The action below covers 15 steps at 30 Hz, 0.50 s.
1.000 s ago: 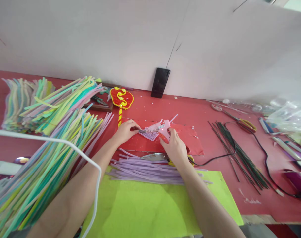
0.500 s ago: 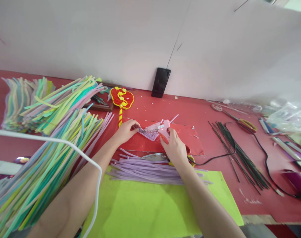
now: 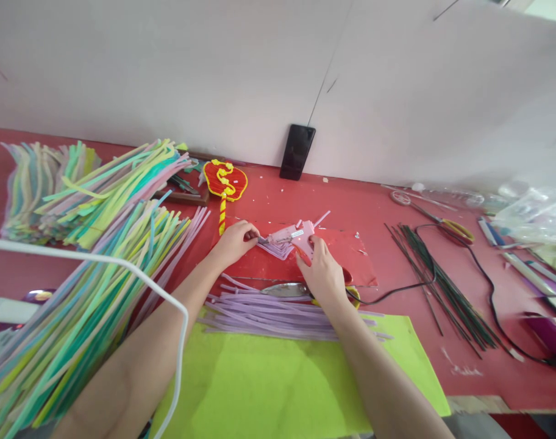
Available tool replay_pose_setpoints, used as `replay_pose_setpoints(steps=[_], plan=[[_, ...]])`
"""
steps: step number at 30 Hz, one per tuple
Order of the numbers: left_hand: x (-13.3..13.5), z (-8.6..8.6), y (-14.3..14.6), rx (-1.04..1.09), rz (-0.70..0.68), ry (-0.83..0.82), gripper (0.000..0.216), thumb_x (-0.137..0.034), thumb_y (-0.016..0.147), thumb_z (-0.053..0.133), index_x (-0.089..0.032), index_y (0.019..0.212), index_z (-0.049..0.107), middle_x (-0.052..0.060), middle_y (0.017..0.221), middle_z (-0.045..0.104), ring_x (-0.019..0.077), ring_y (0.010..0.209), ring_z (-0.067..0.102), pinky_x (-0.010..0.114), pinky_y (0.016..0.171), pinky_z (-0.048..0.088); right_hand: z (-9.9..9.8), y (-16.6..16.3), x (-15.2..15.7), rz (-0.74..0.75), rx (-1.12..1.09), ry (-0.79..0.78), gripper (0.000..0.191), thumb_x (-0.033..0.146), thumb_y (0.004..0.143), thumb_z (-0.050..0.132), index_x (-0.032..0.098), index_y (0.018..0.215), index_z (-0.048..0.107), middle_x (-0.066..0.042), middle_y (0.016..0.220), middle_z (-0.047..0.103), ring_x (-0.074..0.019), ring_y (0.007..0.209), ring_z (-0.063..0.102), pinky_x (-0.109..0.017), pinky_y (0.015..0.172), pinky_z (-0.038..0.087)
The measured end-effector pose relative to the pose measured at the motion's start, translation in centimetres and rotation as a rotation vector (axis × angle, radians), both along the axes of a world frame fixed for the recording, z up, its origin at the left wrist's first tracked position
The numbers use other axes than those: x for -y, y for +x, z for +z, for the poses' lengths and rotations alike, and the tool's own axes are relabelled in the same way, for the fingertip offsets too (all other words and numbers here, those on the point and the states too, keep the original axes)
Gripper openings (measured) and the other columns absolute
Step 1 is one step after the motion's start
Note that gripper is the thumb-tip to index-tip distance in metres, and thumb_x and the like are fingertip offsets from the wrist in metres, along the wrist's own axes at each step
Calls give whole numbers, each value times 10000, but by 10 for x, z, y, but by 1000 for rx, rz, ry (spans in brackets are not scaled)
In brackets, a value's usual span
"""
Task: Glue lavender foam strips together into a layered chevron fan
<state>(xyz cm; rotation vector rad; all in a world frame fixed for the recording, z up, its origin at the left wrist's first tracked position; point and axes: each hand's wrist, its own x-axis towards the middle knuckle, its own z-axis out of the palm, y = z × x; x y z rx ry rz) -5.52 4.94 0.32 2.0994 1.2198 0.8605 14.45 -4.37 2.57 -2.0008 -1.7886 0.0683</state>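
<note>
My right hand (image 3: 322,271) is wrapped round the handle of a pink glue gun (image 3: 285,235), whose nozzle points left. Under the gun lies a piece of bent lilac pipe cleaners (image 3: 280,252) in nested angles on a red sheet (image 3: 346,259). My left hand (image 3: 238,242) pinches at the left end of this piece, right by the nozzle; its fingertips partly hide the spot. Nearer to me, a row of loose lilac pipe cleaners (image 3: 269,317) lies across a lime-green sheet (image 3: 269,378). Scissors (image 3: 285,290) rest on that row, their handles partly behind my right wrist.
Multicoloured pipe cleaner bundles (image 3: 104,292) fill the left, crossed by a white cable (image 3: 136,271). A red and yellow fan-shaped piece (image 3: 225,182) and a black phone (image 3: 297,152) stand at the back. Dark green wire stems (image 3: 447,292), a black cord (image 3: 397,297) and more scissors (image 3: 456,231) lie right.
Both hands and the glue gun stay almost in place. The left fingertips have shifted only very slightly beside the nozzle.
</note>
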Motion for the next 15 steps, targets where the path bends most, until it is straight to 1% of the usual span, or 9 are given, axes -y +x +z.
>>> replay_pose_setpoints(steps=[4,10,15], plan=[[0,0,0,-1,0,-8,51,-132,729,586,-173,750,607,-4,735,556,126,683,551,267,668,452,0,0,0,6,15,-8,344,345,857,423,174,1154,454,-123,1130,604,-263,972,615,-348,685,498],[-1,-1,0,9,-9,-8,43,-135,732,586,-171,748,605,-2,733,552,128,683,549,268,665,450,1,1,0,41,37,-16,334,295,871,397,159,1173,441,-128,1180,576,-252,1027,592,-337,711,497],[-1,-2,0,26,-16,1,30,-151,730,585,-176,743,597,-3,730,554,130,682,551,272,664,453,0,2,1,53,46,-3,340,267,869,388,163,1190,433,-130,1162,578,-249,1029,588,-343,726,500]])
